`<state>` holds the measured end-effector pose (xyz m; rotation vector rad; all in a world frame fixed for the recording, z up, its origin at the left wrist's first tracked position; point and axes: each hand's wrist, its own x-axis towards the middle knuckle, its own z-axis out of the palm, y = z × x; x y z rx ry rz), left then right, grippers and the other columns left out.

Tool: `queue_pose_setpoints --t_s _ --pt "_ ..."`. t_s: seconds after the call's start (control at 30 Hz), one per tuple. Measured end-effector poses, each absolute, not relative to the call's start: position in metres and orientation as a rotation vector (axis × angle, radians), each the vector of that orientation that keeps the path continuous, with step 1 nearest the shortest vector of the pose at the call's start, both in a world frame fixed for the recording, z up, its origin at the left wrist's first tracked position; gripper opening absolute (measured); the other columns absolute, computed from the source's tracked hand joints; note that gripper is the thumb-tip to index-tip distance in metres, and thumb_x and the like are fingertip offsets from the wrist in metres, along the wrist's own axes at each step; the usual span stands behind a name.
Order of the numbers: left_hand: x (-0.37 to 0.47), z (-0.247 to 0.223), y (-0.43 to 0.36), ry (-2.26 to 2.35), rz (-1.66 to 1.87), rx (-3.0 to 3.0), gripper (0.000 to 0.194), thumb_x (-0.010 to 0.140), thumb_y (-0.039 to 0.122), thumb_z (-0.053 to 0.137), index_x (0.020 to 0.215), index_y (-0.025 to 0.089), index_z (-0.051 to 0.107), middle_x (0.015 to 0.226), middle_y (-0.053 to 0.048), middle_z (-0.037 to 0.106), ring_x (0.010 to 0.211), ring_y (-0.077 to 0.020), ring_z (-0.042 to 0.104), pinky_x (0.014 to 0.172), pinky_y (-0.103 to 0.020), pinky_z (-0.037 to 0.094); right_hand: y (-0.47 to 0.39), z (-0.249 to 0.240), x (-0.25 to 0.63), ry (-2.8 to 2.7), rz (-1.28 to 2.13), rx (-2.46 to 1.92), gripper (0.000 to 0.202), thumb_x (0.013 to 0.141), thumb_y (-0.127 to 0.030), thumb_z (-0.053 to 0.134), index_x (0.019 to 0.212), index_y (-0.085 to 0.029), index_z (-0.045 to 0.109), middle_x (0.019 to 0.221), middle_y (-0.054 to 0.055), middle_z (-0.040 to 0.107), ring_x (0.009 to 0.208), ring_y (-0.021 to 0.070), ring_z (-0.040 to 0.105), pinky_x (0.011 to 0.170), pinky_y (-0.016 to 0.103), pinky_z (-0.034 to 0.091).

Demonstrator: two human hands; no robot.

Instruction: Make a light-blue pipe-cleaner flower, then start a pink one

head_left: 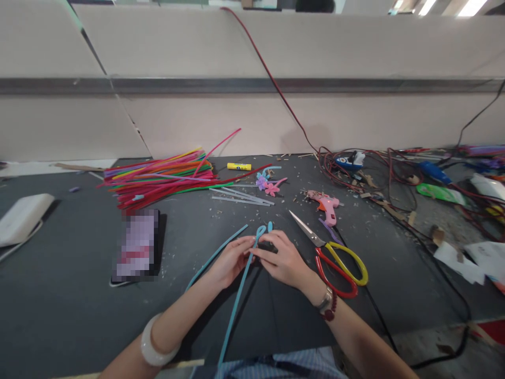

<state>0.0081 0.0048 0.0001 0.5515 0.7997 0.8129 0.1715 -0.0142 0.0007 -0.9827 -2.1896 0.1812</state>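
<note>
A long light blue pipe cleaner (241, 292) has a small loop at its upper end and runs down toward the lap. My left hand (233, 259) pinches it just below the loop. From the right, my right hand (282, 258) grips the same spot with closed fingertips. A small blue folded piece (270, 227) lies just beyond my right fingers. Another blue pipe cleaner (215, 257) lies on the table beside my left forearm. Pink and purple pipe-cleaner flowers (266, 185) rest farther back.
Scissors (324, 245) lie open-bladed right of my right hand, with a pink glue gun (326, 205) behind. A colourful pipe-cleaner bundle (161, 178), yellow glue stick (239, 166) and phone (138, 245) are on the left and back. Tangled cables (389, 163) spread at right.
</note>
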Motion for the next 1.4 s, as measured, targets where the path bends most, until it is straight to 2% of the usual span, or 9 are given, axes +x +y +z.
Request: queue_pose_setpoints --t_s 0.17,0.3,0.43,0.57,0.77,0.93,1.13,1.4 --pt "0.009 -0.002 0.005 0.821 0.818 0.543 0.015 0.067 0.022 0.066 0.079 0.013 0.064 0.068 0.000 0.061 0.056 -0.0069 0.052 0.057 -0.019 0.040 -0.013 -0.002 0.167 -2.293 -0.007 -0.957 0.021 0.081 -0.016 0.049 0.096 -0.024 0.062 0.099 0.006 0.055 0.095 0.0178 0.044 0.084 0.032 0.042" --pt "0.009 -0.006 0.005 0.821 0.843 0.534 0.015 0.065 0.022 0.068 0.077 0.013 0.064 0.065 0.001 0.060 0.055 -0.0060 0.051 0.057 -0.018 0.039 -0.011 -0.003 0.164 -2.302 -0.071 -0.978 0.017 0.082 -0.018 0.049 0.091 -0.023 0.062 0.099 0.006 0.055 0.094 0.0184 0.045 0.082 0.033 0.044" --pt "0.009 -0.008 0.006 0.808 0.865 0.547 0.015 0.065 0.021 0.068 0.076 0.011 0.064 0.061 0.001 0.058 0.052 -0.0048 0.048 0.053 -0.016 0.036 -0.010 -0.003 0.162 -2.267 -0.056 -0.947 0.017 0.082 -0.015 0.048 0.087 -0.020 0.063 0.094 0.007 0.057 0.094 0.0187 0.048 0.082 0.033 0.045" --pt "0.007 -0.005 0.007 0.742 0.884 0.517 0.012 0.069 0.020 0.065 0.077 0.011 0.064 0.060 0.001 0.056 0.052 -0.0045 0.047 0.055 -0.016 0.037 -0.009 -0.006 0.162 -2.165 0.062 -0.851 0.018 0.082 -0.012 0.047 0.094 -0.016 0.061 0.095 0.009 0.059 0.098 0.0188 0.050 0.085 0.035 0.046" --pt "0.006 -0.002 0.010 0.792 0.876 0.488 0.018 0.067 0.017 0.067 0.083 0.012 0.064 0.063 0.001 0.059 0.054 -0.0045 0.050 0.059 -0.018 0.041 -0.010 -0.014 0.163 -2.002 0.272 -0.784 0.026 0.080 -0.009 0.050 0.102 -0.019 0.058 0.096 0.007 0.063 0.099 0.0177 0.053 0.085 0.037 0.047" --pt "0.006 -0.005 0.011 0.805 0.865 0.492 0.021 0.064 0.017 0.068 0.085 0.014 0.062 0.069 0.000 0.062 0.059 -0.0065 0.055 0.061 -0.018 0.043 -0.012 -0.013 0.160 -1.944 0.358 -0.773 0.025 0.078 -0.009 0.053 0.099 -0.020 0.060 0.093 0.005 0.065 0.096 0.0177 0.055 0.084 0.038 0.047" --pt "0.006 0.000 0.010 0.801 0.890 0.613 0.014 0.065 0.019 0.068 0.074 0.015 0.059 0.065 0.003 0.059 0.060 -0.0066 0.056 0.063 -0.018 0.045 -0.012 -0.005 0.159 -1.837 0.472 -0.839 0.018 0.077 -0.011 0.055 0.089 -0.021 0.063 0.085 0.005 0.066 0.086 0.0165 0.058 0.079 0.034 0.048" --pt "0.007 0.005 0.008 0.796 0.890 0.763 0.019 0.065 0.020 0.068 0.080 0.014 0.058 0.073 -0.001 0.062 0.067 -0.0106 0.058 0.070 -0.024 0.046 -0.007 -0.002 0.160 -1.504 0.830 -1.008 0.002 0.070 -0.021 0.063 0.070 -0.021 0.066 0.085 0.004 0.063 0.081 0.0173 0.059 0.074 0.031 0.047"
